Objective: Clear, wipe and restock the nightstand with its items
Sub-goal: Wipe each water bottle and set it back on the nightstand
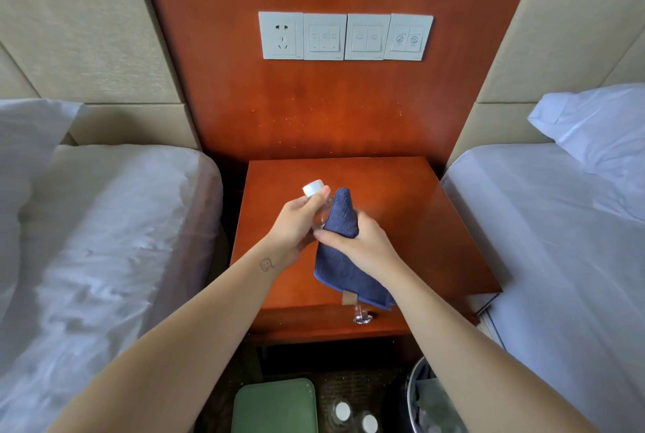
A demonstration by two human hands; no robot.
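A reddish wooden nightstand (419, 209) stands between two beds, its top bare. Above its middle my left hand (296, 223) grips a clear bottle with a white cap (313, 188), tilted to the left. My right hand (359, 240) holds a dark blue cloth (340, 265) against the bottle's body; the cloth wraps over the bottle and hangs down past the nightstand's front edge. Most of the bottle is hidden by the cloth and my fingers.
White-sheeted beds flank the nightstand at left (104, 240) and right (558, 240). A drawer knob (363, 319) sits on the nightstand front. On the floor below lie a green case (275, 404), two white-capped bottles (356, 417) and a waste bin (429, 401). Wall switches (345, 36) are above.
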